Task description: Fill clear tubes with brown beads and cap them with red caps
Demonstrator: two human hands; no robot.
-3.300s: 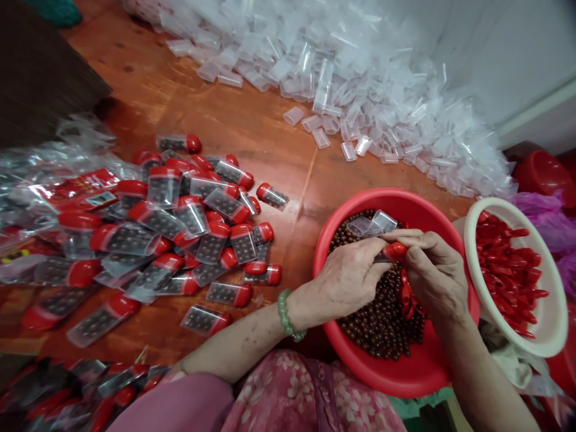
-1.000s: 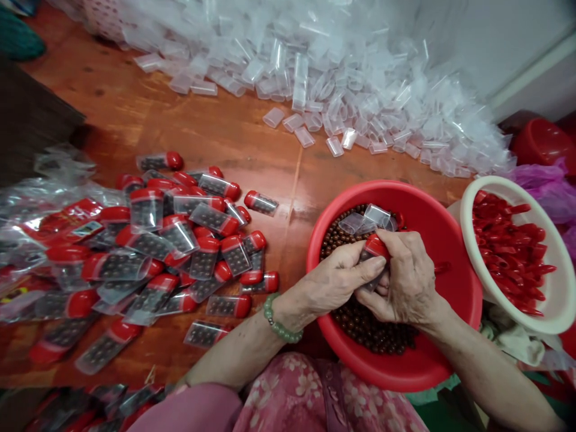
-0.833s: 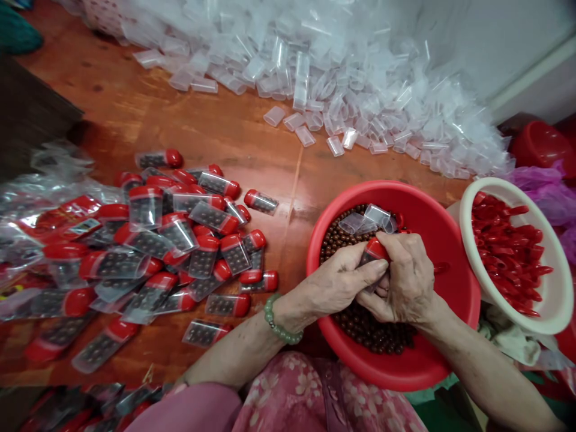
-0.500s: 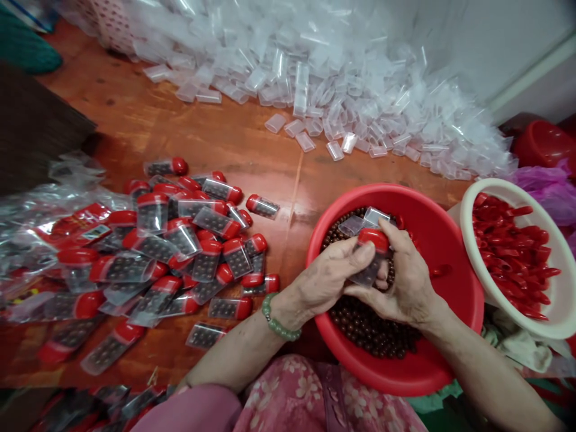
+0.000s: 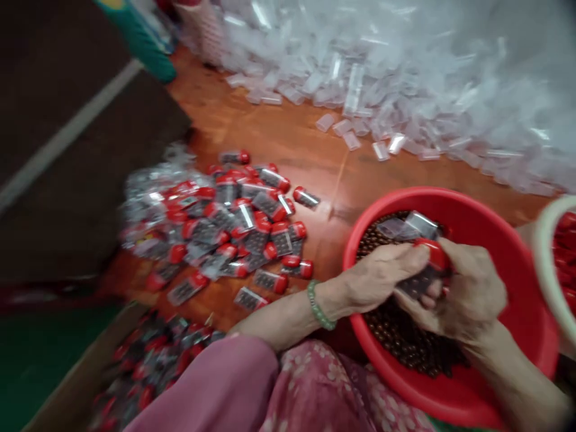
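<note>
Head view: beads (image 5: 405, 351) in red basin (image 5: 504, 264)

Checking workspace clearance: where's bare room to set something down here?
Bare orange wood lies between the loose clear tubes, the red-capped bead tubes and the red basin. Crowded: the brown beads in the basin.

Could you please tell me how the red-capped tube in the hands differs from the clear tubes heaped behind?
The held tube is capped red and holds dark beads; the heaped tubes are uncapped and empty. It sits between the left hand and right hand; they lie loose. Both are clear.
</note>
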